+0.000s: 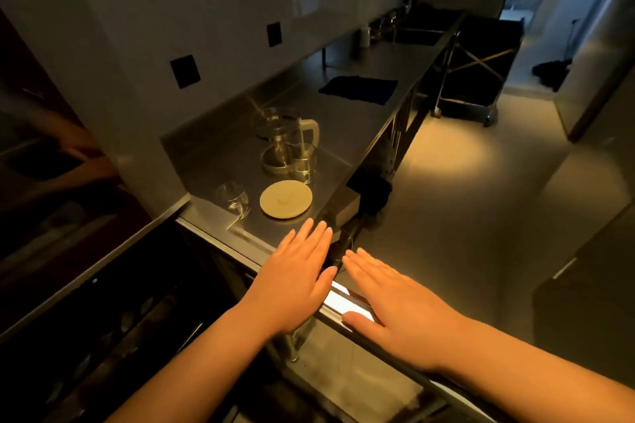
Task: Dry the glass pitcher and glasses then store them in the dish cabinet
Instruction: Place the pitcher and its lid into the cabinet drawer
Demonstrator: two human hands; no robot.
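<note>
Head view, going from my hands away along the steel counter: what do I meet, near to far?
left hand and right hand → round lid and nearest glass → second glass → glass pitcher → dark cloth → sink at the far end.

A long steel bench (343, 134) along the wall carries, at its near end, a glass pitcher (280, 139) with a glass (304, 161) just beside it, a round pale lid (286, 199), a second glass (233, 197), and farther off a dark cloth (357, 89) lying flat.
</note>
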